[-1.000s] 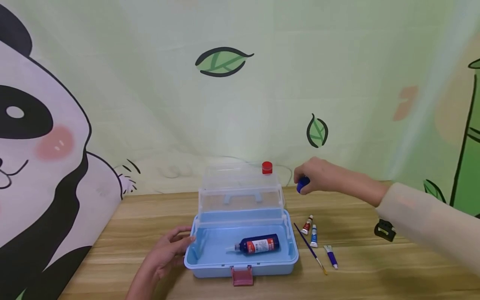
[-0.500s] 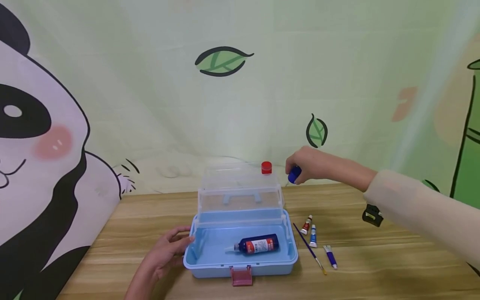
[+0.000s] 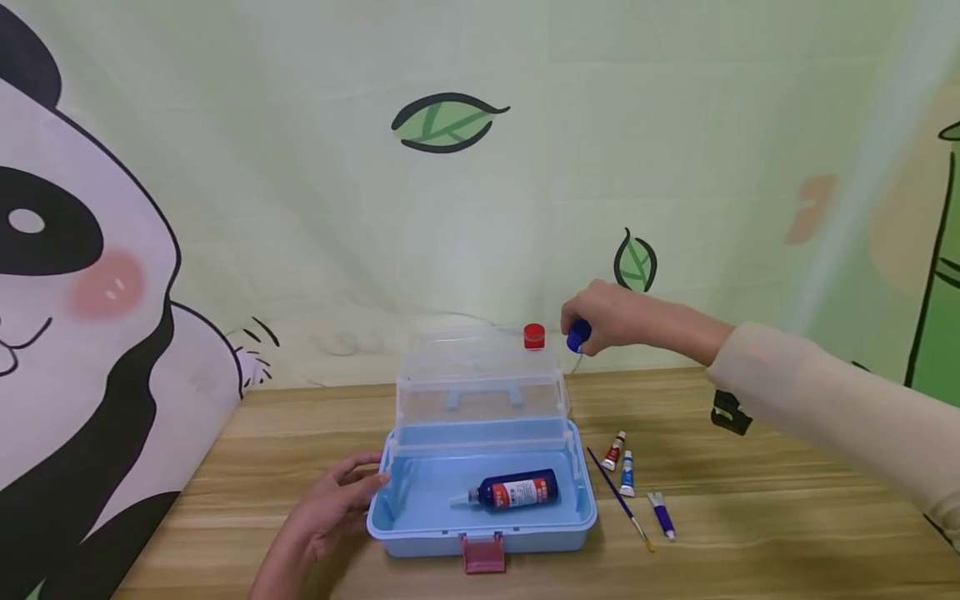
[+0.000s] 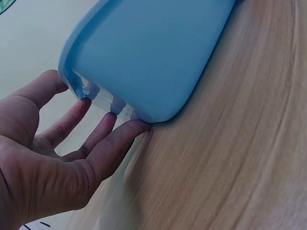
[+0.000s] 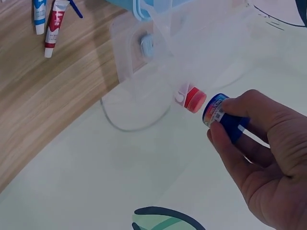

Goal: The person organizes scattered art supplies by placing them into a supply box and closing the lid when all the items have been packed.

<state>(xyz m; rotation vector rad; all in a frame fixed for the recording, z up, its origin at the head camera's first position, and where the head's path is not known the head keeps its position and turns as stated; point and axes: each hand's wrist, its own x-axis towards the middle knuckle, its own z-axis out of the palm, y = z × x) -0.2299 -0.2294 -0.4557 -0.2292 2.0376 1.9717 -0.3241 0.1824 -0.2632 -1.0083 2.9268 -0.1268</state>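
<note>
My right hand [image 3: 611, 317] pinches a small blue jar [image 5: 233, 127] between thumb and fingers, above the back edge of the table. A red jar [image 3: 534, 336] sits at the top of the clear raised lid [image 3: 480, 400], just left of the blue jar; the two are close together in the right wrist view. The light-blue box [image 3: 397, 533] stands with its lid up and holds a dark blue bottle [image 3: 517, 489] with a pointed nozzle, lying on its side. My left hand [image 3: 337, 504] touches the box's left end, its fingertips spread along the rim [image 4: 79, 93].
On the wooden table, right of the box, lie a thin paintbrush [image 3: 621, 500], a red paint tube [image 3: 613, 451], a blue tube [image 3: 627, 473] and a purple-blue tube [image 3: 662, 517]. A printed panda-and-leaf backdrop [image 3: 450, 250] hangs behind the table. A pink latch [image 3: 483, 553] hangs at the box's front.
My right hand has moved left and upward with the blue jar, nearer to the red jar. The left hand and the box have stayed in place.
</note>
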